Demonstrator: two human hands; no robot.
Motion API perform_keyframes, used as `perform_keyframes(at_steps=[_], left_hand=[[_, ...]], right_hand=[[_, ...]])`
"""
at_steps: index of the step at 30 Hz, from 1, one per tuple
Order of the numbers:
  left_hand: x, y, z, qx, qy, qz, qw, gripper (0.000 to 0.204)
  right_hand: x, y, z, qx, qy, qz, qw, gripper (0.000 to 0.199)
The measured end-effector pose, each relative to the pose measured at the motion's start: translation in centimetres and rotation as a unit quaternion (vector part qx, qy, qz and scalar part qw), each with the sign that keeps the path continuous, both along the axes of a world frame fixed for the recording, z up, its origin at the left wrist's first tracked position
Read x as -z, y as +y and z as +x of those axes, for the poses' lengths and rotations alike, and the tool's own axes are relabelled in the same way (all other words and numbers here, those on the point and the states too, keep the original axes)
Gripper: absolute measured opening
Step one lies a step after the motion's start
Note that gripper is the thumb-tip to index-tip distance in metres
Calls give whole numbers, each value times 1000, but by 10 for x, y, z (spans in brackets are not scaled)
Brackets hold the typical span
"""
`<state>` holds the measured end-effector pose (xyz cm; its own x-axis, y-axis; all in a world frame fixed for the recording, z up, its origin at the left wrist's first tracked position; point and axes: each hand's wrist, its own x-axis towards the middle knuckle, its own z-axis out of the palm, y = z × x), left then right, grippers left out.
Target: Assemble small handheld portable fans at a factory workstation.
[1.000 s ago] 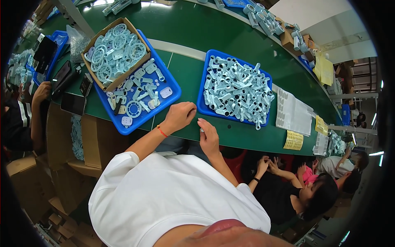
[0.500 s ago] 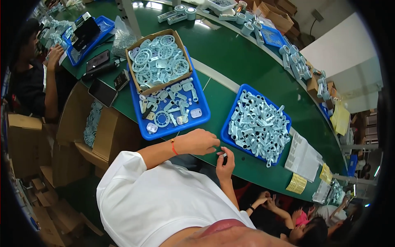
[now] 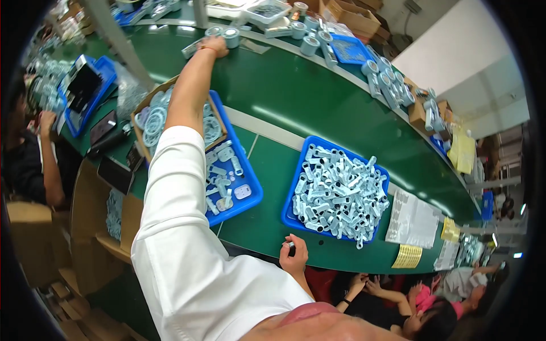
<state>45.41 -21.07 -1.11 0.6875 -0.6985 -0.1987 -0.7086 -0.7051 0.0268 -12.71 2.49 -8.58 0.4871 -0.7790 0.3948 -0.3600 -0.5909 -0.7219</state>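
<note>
— Starting at the left, what did the person's left hand point(image 3: 215, 45) have?

— It was stretched far across the green table point(image 3: 296, 96), arm straight, fingers curled down over a small pale blue roll point(image 3: 230, 37) at the far edge. It looked closed on that roll, though the hand hid most of the contact, so I'd only say it seemed to grip it. The reach was long because those rolls stood in a row on the far side.

— And beneath that arm?

— A cardboard box of pale rings point(image 3: 154, 122) sitting in the far end of a blue tray point(image 3: 250, 193), with loose small parts point(image 3: 224, 184) in the tray's near end. Probably kept together so that both kinds lay within easy reach.

— Moving right?

— A second blue tray point(image 3: 291, 211), heaped with pale blue tube-shaped pieces point(image 3: 340, 196), well apart from the first. Just nearer than it, at the table's near edge, the right hand point(image 3: 294, 258) was pinched shut on one small pale piece point(image 3: 290, 245), held upright between fingertips, resting close to the body while the other arm reached.

— Anything further right?

— Printed white sheets point(image 3: 412, 219) and a yellow slip point(image 3: 407, 257) lay flat beside that tray. Below the table edge, another person's hands point(image 3: 364, 284) were near together.
</note>
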Motion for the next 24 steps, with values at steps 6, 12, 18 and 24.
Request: perform_keyframes(at_steps=[6, 12, 18, 24], left_hand=[[26, 2, -1, -123, -53, -57, 989, 59], [38, -12, -28, -133, 99, -144, 976, 58], [15, -16, -56, -79, 127, -205, 967, 40], [-73, 36, -149, 36, 368, -527, 765, 35]], right_hand=[[-1, 1, 3, 12, -3, 27, 1000, 29], [4, 0, -1, -19, 20, -13, 1000, 30], [-1, 1, 2, -7, 3, -7, 1000, 30], [-14, -7, 1, -23, -51, 20, 998, 26]])
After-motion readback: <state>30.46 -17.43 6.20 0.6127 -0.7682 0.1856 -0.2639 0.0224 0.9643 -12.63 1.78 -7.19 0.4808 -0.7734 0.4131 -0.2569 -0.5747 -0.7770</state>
